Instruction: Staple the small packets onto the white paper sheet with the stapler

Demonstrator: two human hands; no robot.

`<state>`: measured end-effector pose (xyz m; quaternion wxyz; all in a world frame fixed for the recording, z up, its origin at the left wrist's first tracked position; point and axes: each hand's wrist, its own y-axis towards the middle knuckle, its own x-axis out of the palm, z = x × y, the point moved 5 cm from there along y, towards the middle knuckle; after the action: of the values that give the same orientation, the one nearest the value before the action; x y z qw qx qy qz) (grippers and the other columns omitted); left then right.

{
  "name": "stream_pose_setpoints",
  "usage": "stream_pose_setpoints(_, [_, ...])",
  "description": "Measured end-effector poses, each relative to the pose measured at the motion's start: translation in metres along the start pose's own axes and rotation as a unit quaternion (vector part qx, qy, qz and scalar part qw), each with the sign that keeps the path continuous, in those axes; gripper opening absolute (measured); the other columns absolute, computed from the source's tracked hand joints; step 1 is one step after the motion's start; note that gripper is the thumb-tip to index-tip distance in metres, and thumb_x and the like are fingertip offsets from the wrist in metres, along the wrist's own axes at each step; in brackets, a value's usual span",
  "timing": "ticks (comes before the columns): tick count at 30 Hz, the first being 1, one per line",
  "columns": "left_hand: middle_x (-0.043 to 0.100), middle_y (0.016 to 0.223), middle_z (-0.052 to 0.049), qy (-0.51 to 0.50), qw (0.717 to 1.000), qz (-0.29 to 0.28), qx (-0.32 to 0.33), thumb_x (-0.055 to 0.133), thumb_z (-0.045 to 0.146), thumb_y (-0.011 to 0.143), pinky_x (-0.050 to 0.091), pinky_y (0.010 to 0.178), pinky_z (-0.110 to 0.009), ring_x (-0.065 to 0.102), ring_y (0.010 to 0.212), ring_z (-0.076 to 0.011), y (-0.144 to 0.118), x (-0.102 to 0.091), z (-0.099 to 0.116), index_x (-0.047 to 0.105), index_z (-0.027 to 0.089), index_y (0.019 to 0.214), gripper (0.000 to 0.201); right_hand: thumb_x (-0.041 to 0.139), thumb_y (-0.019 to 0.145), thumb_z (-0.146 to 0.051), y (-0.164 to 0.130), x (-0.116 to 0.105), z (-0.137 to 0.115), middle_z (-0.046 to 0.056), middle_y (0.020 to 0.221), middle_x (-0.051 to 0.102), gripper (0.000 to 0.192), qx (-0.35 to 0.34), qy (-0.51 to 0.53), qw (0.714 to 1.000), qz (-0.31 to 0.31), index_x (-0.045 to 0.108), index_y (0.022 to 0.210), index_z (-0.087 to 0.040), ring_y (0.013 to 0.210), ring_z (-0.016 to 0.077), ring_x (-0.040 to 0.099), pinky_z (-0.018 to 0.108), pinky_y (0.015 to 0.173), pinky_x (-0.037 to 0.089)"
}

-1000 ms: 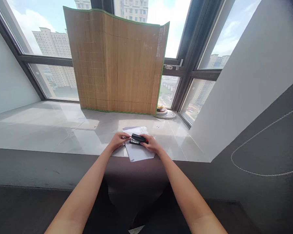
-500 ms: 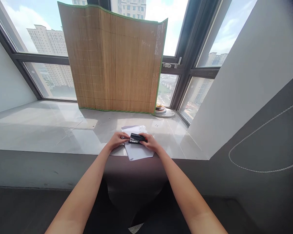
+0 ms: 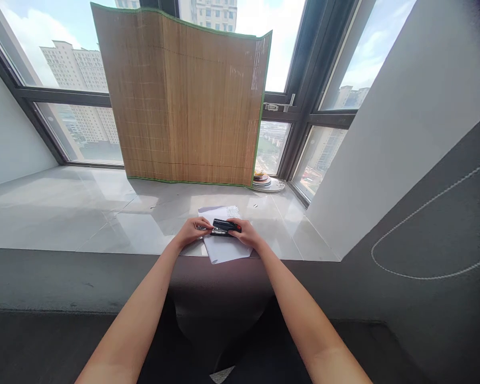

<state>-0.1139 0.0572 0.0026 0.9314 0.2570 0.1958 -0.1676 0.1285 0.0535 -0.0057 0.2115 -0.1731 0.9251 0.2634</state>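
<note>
A black stapler [image 3: 223, 225], spread apart at its left end, is held just over white paper [image 3: 227, 249] on the window sill. My right hand [image 3: 244, 232] is wrapped round the stapler's right end, thumb and fingers on either side. Between the stapler's jaws a shiny metal part shows. At the left end my left hand [image 3: 192, 230] has its fingertips pinched together against the open jaws. Whatever lies in that pinch is too small to make out. The paper has a fold or curl at its front edge, which reaches slightly over the sill's edge.
Glossy pale tiles cover the sill [image 3: 100, 224]. A bamboo mat [image 3: 188, 106] with green edging stands against the window. Beside its lower right corner sits a stack of plates [image 3: 269, 184]. A beaded cord [image 3: 420, 278] hangs at the right wall.
My left fingers have shifted slightly at the stapler's open end. My right hand keeps its grip, and the paper stays in place. The view has drifted a little.
</note>
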Motion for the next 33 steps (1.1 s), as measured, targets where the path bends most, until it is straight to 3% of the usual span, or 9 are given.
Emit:
stream_pose_setpoints(4, [0.079,0.100,-0.012,0.017,1.000,0.006,0.010,0.082,0.046,0.085,0.058,0.079,-0.034,0.073,0.091,-0.0240,-0.0001,-0.0005,-0.0014,0.087,0.023,0.095,0.026,0.070,0.081,-0.030,0.0002,-0.0058,0.0070,0.008,0.117,0.077,0.038,0.020,0.043,0.998,0.033,0.076,0.117,-0.020,0.108,0.0278,0.069,0.042,0.099,0.052])
stream_pose_setpoints(12, [0.079,0.093,-0.010,0.042,0.997,0.042,0.040,0.081,0.043,0.086,0.056,0.075,-0.033,0.072,0.086,-0.0226,-0.0010,-0.0054,0.0039,0.085,0.021,0.091,0.022,0.070,0.081,-0.030,0.0002,-0.0047,0.0042,0.007,0.115,0.076,0.040,0.007,0.041,0.999,0.017,0.075,0.118,-0.019,0.105,0.0260,0.069,0.040,0.098,0.051])
stream_pose_setpoints(18, [0.080,0.096,-0.010,0.040,0.999,0.019,0.007,0.080,0.041,0.085,0.050,0.066,-0.029,0.071,0.086,-0.0222,0.0016,-0.0032,0.0012,0.085,0.021,0.087,0.020,0.071,0.079,-0.029,-0.0009,-0.0051,0.0031,0.007,0.116,0.077,0.041,0.012,0.030,0.999,0.023,0.076,0.118,-0.020,0.105,0.0258,0.068,0.039,0.095,0.051])
stream_pose_setpoints(27, [0.080,0.093,-0.009,0.033,0.998,0.055,-0.008,0.083,0.050,0.081,0.054,0.075,-0.033,0.072,0.087,-0.0238,0.0009,-0.0055,-0.0032,0.084,0.022,0.087,0.029,0.071,0.078,-0.027,-0.0008,-0.0054,0.0040,0.006,0.114,0.077,0.041,0.016,0.019,0.999,0.023,0.076,0.119,-0.020,0.102,0.0248,0.068,0.038,0.093,0.052])
stream_pose_setpoints(33, [0.081,0.093,-0.009,0.041,0.998,0.039,-0.015,0.082,0.050,0.083,0.053,0.075,-0.033,0.072,0.087,-0.0240,0.0012,-0.0050,0.0016,0.084,0.022,0.087,0.029,0.069,0.079,-0.026,-0.0011,-0.0058,0.0016,0.007,0.115,0.077,0.041,0.016,0.011,1.000,0.015,0.075,0.119,-0.020,0.104,0.0254,0.068,0.039,0.095,0.051])
